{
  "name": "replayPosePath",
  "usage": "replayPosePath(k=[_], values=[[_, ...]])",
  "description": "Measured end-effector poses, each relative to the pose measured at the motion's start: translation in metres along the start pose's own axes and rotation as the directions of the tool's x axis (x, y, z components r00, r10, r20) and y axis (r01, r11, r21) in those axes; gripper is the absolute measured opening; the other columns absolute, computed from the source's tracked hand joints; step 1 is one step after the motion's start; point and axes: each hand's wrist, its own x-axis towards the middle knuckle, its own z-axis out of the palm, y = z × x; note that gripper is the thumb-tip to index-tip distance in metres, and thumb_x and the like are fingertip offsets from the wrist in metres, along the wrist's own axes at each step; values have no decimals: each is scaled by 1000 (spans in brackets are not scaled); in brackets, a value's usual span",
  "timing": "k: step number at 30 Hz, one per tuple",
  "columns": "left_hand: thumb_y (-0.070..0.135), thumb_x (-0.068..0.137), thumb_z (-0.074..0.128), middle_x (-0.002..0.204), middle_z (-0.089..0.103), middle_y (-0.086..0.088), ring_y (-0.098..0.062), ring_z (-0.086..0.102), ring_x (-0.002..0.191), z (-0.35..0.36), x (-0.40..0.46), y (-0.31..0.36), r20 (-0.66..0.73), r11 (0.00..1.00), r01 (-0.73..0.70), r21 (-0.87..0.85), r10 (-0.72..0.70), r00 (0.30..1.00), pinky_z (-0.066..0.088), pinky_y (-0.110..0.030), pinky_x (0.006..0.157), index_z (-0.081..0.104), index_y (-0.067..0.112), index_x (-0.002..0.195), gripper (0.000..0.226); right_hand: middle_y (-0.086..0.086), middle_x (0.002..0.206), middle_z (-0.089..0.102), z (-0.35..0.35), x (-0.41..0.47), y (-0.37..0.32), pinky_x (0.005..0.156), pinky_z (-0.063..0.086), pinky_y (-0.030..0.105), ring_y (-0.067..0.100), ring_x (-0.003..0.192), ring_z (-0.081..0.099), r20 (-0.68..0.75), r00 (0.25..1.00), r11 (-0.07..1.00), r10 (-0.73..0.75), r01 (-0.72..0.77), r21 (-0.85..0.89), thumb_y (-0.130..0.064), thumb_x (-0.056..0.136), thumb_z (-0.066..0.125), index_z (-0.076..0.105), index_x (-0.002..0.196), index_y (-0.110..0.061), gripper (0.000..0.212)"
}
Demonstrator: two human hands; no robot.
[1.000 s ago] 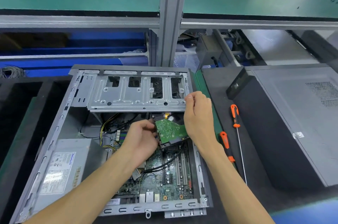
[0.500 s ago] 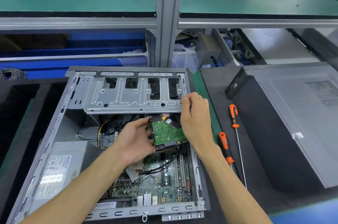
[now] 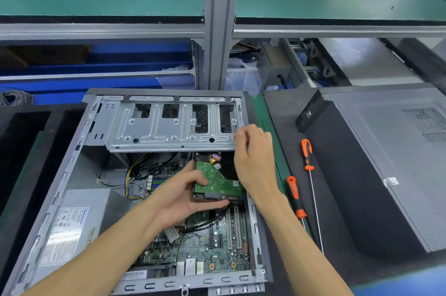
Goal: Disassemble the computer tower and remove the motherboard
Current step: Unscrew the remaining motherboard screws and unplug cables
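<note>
The open grey tower case (image 3: 60,175) lies flat on the bench, side panel off. A hard drive (image 3: 218,181), green board side up, sits under the silver drive cage (image 3: 169,131). My left hand (image 3: 183,196) grips the drive from its left and near side, thumb on the green board. My right hand (image 3: 255,158) holds the right end of the cage, fingers curled at its corner. The motherboard (image 3: 217,247) lies in the case bottom, partly hidden by my arms. The power supply (image 3: 72,223) sits at the case's near left.
Two orange-handled screwdrivers (image 3: 306,155) (image 3: 295,196) lie on the dark mat right of the case. Another closed tower (image 3: 386,163) lies at the far right. A metal frame post (image 3: 219,25) stands behind the case. A black foam tray (image 3: 21,141) sits at the left.
My left hand has shifted its hold on the hard drive, fingers now under its near edge, and the drive has come slightly towards me. My right hand stays at the cage corner.
</note>
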Motion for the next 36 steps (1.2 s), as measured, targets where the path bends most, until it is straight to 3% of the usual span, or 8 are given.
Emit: replayPosePath(k=[6,10,17,21,25,28,32,36], values=[[-13,62,70,123,63,-27,-52,62,108,-3,1,2,-111,1000,-25,-5,24,994,49,-66,86,57,17,107,56,-11,83,52,1,1,0,74,34,32,12,85,39,7,1000,1000,6,-6,19,-25,106,41,53,89,-22,21],[-13,52,80,103,71,-24,-51,65,101,-3,-6,-4,-129,996,-37,-83,26,991,48,-69,87,65,7,74,33,-10,82,52,0,1,0,76,38,34,13,86,40,10,1000,1000,10,-10,28,-26,106,40,53,88,-21,23],[-17,65,65,152,33,-9,-51,60,109,5,-4,-28,-235,969,-76,-235,19,972,47,-72,85,34,18,149,96,-10,84,53,0,-1,0,77,40,36,12,87,42,3,1000,999,20,-20,38,-26,106,39,53,88,-22,23],[-15,63,63,140,45,-22,-58,62,102,6,-12,-18,-153,966,-52,-252,14,988,48,-69,85,52,15,113,59,-10,83,53,0,-1,0,76,38,34,11,87,41,7,1000,999,7,-7,38,-25,106,40,51,87,-22,23],[-16,71,58,139,39,-8,-49,63,108,6,-12,-6,-151,978,-91,-188,63,987,48,-71,83,52,13,99,40,-11,84,54,-1,-2,0,75,38,31,6,91,42,5,1000,999,12,-12,51,-25,107,39,52,89,-21,22],[-15,69,59,142,36,-3,-45,52,120,6,-12,-3,-150,990,-59,-129,39,988,48,-72,82,52,12,90,35,-11,86,54,0,-3,0,77,39,32,6,91,42,7,1000,999,8,-8,49,-25,107,38,52,90,-21,22],[-13,69,58,138,41,-14,-50,66,99,9,-10,4,-133,999,-6,-44,0,991,49,-70,82,49,12,93,36,-9,86,55,0,-3,0,78,39,35,13,88,41,5,1000,999,13,-14,39,-24,107,38,53,91,-19,23],[-13,70,57,139,38,-9,-46,51,118,12,-4,3,-169,999,-42,-19,38,985,50,-71,80,50,12,87,31,-9,84,52,-2,-4,-2,77,39,35,15,87,40,0,1000,1000,12,-12,29,-24,107,37,51,89,-18,24]])
